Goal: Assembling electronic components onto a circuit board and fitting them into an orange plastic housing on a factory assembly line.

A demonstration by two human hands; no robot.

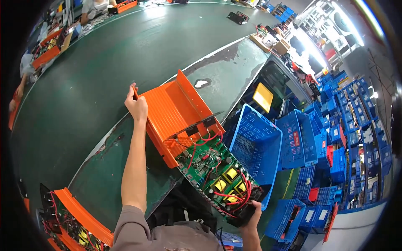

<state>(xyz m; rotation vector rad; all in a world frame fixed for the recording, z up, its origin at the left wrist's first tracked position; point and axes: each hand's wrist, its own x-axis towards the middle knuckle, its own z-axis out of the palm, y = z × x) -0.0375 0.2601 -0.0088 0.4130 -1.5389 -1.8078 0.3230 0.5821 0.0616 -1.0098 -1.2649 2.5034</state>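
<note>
An orange ribbed metal housing [167,106] rests tilted at the workbench edge, its open side facing up. My left hand [137,105] is closed round its far left edge. A green circuit board [205,161] with yellow-wrapped transformers [230,174] and red wires sticks out of the housing's near end toward me. Its far end lies at the housing's mouth; whether it is fixed there I cannot tell. At the board's near right end, my right hand [250,217] grips a black end piece [240,215], with the fingers partly hidden beneath it.
Blue perforated crates [255,146] stand right of the board, one beside its edge. Another orange unit [83,211] lies at lower left. Beyond the worn bench [228,62] runs a wide green surface [109,58], with other people's hands and orange housings along its far left side.
</note>
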